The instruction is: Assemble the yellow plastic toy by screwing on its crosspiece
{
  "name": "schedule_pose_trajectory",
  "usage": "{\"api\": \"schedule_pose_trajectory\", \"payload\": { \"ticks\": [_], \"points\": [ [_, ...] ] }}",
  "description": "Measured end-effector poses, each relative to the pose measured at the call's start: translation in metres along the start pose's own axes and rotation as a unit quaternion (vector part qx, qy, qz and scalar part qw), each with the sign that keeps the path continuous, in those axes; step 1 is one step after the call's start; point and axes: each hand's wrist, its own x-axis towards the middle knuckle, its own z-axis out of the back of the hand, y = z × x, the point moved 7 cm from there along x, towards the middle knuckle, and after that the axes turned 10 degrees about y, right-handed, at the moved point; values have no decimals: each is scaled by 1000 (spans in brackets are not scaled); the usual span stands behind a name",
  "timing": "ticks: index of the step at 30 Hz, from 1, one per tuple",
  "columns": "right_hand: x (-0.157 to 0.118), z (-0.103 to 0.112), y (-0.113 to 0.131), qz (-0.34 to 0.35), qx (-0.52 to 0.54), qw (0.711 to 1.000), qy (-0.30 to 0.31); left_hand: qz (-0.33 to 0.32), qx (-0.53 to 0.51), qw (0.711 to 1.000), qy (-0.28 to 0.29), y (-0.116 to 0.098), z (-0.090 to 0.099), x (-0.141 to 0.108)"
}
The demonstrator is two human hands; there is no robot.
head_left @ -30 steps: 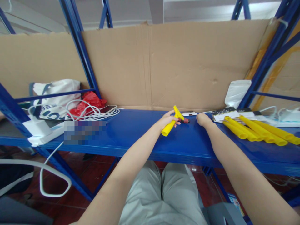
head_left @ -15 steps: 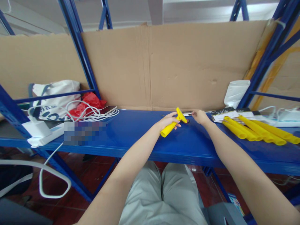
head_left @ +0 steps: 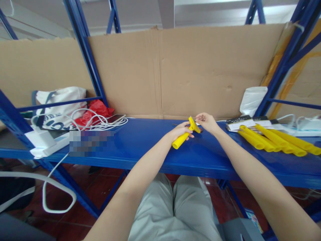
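- Two bare hands meet over the blue surface [head_left: 145, 144]. The left hand [head_left: 179, 131] has its fingers wrapped around the handle of a yellow T-shaped tool [head_left: 180, 140], whose round open end points near and left and whose head points far and right.
- The right hand [head_left: 207, 122] is just beside that head, fingers bent and raised; whether they pinch anything small I cannot tell.
- Dark blue lettering marks the white cloth bag [head_left: 69, 97] at far left; a blue bar [head_left: 60, 104] and white cables [head_left: 100, 124] cross it, so the words cannot be read whole.
- Several black-and-white packets [head_left: 240, 123] on the right carry printing too small to read.
- Several yellow tubes [head_left: 279, 139] lie side by side near those packets, to the right of the right forearm.
- One white pouch [head_left: 253, 100] leans upright behind the packets, by the right blue post [head_left: 283, 67].
- A red plastic bag [head_left: 99, 108] sits behind the cables.
- At left, a white adapter [head_left: 41, 136] stands on a white power strip [head_left: 59, 142]; a pixelated patch hides what lies to its right.
- Brown cardboard [head_left: 200, 73] closes the far side.
- A small dark piece [head_left: 201, 130] shows just beside the tool's head.
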Motion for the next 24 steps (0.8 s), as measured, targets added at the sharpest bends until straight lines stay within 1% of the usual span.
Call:
{"api": "schedule_pose_trajectory", "payload": {
  "ticks": [2, 6, 11, 19, 24],
  "points": [
    [0, -1, 3, 5, 13, 1000, 2, 2, -2, 1000, -1, 0, 0, 0],
    [-3, -10, 13, 12, 36, 999, 24, 5, -5, 1000, -5, 0, 1, 0],
    [-5, -18, 20, 14, 31, 998, 45, 5, -2, 1000, -3, -1, 1, -1],
    [-4, -18, 17, 23, -14, 998, 54, 4, 14, 1000, -12, -1, 1, -2],
    [-3, -12, 14, 9, -38, 999, 29, -17, -1, 1000, 1, -3, 2, -1]
  ]
}}
